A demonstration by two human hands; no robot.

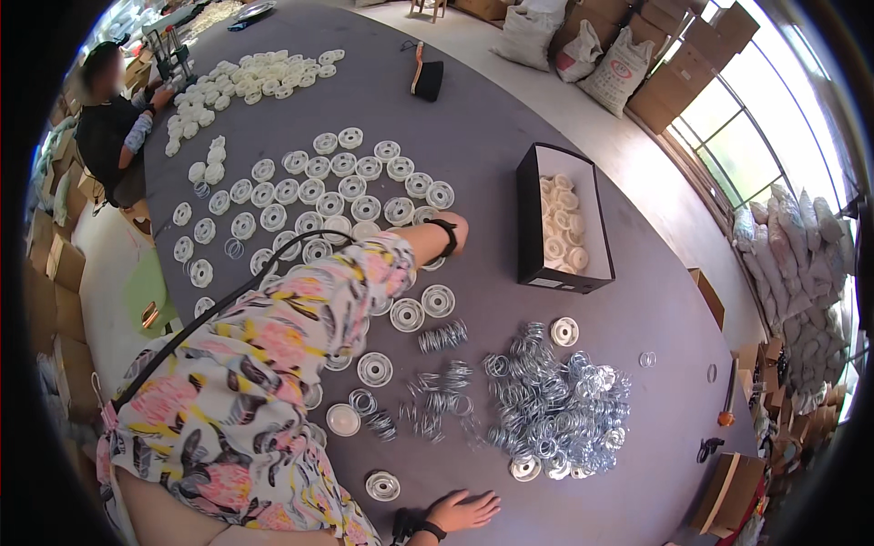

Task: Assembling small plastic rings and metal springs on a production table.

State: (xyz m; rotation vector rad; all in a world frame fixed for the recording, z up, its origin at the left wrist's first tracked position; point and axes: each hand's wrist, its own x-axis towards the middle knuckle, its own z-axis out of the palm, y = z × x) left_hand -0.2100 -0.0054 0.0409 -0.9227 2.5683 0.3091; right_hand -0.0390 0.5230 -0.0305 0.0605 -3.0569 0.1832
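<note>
Across the table my left hand (459, 235) reaches out, a dark band at its wrist, beside the rows of white round plastic discs (399, 211). Its fingers are turned away and hidden, so what it holds, if anything, does not show. My right hand (467, 511) lies palm down on the grey table (555, 505) near the lower edge, fingers spread, holding nothing. A single white disc (382, 486) sits to its left. Ahead of it is a heap of metal coil springs (564, 409) with some discs among them; smaller spring bunches (443, 337) lie nearby.
A black open box (567, 284) of white parts stands right of my left hand. A black-bristled brush (427, 80) and a pile of white parts (259, 77) lie farther off. Another person (109, 136) works at the far left. Cardboard boxes and sacks (619, 71) line the room.
</note>
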